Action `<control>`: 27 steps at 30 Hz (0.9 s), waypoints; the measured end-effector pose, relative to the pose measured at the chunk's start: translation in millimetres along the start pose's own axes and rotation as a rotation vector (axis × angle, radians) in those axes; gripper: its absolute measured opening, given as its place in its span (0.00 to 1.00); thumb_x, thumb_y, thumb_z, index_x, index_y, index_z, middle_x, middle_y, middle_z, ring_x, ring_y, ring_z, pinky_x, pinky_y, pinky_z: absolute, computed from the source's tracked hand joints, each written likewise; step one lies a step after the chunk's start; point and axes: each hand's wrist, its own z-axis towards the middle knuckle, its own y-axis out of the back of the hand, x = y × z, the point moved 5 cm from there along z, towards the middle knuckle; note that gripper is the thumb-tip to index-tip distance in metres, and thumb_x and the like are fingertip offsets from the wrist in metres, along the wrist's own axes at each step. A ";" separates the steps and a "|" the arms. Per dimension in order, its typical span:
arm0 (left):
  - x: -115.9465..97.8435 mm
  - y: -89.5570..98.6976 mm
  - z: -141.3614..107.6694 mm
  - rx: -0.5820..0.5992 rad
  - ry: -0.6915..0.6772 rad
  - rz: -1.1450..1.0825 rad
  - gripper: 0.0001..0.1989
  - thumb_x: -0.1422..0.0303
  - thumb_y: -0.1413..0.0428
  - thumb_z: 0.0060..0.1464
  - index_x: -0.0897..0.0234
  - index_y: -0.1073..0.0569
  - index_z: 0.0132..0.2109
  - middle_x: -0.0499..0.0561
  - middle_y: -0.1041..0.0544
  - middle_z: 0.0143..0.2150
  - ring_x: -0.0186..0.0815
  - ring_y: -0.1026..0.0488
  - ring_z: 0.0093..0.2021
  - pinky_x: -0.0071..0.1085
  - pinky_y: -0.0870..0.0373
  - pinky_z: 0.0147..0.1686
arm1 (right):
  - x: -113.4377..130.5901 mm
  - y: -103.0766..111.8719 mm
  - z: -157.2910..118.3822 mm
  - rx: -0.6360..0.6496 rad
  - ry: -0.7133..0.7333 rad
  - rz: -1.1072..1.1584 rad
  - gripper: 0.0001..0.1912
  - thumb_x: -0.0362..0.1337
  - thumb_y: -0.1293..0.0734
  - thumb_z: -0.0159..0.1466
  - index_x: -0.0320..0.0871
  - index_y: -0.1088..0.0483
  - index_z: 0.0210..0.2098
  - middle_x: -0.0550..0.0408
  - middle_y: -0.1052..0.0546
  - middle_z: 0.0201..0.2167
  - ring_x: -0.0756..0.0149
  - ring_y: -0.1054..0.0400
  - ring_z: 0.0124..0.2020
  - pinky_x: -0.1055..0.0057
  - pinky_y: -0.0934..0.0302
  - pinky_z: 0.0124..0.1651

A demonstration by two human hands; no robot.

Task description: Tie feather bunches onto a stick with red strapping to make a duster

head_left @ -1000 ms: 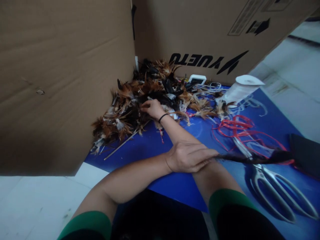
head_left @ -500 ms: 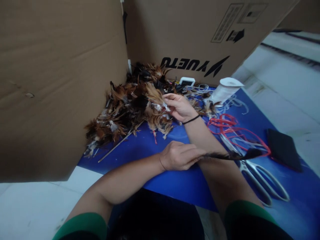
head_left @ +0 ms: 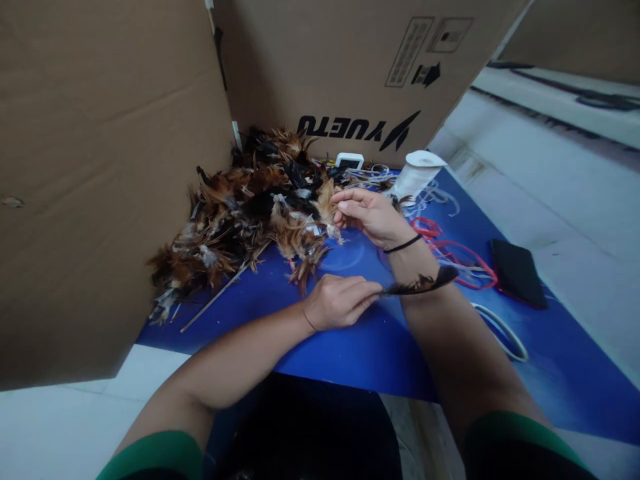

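Low over the blue table, my left hand [head_left: 343,301] pinches the base of a long dark feather [head_left: 420,283], whose tip points right across my right forearm. Farther forward, my right hand [head_left: 373,215] has its thumb and fingers closed around the edge of a light brown feather [head_left: 327,203]. That feather is at the right side of a big heap of brown, black and white feathers [head_left: 240,200]. A thin stick [head_left: 215,297] juts out of the heap toward the front left.
Cardboard walls [head_left: 350,60] stand at the left and back of the blue table [head_left: 350,357]. To the right are a white spool [head_left: 417,175], red cord [head_left: 470,253], a black flat case [head_left: 517,273] and scissors [head_left: 505,333] partly under my arm. A small white device [head_left: 349,161] sits behind.
The view has shifted to the right. My right hand has drawn slightly back from the heap with the light brown feather. My left hand still holds the dark feather.
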 end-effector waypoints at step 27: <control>84.8 65.2 30.1 -0.093 0.770 0.064 0.11 0.65 0.49 0.61 0.65 0.28 0.45 0.52 0.22 0.39 0.33 0.25 0.39 0.29 0.28 0.43 | -39.4 23.4 -103.9 -0.330 -0.083 0.092 0.15 0.50 0.25 0.50 0.46 0.23 0.30 0.51 0.20 0.30 0.62 0.26 0.31 0.64 0.32 0.35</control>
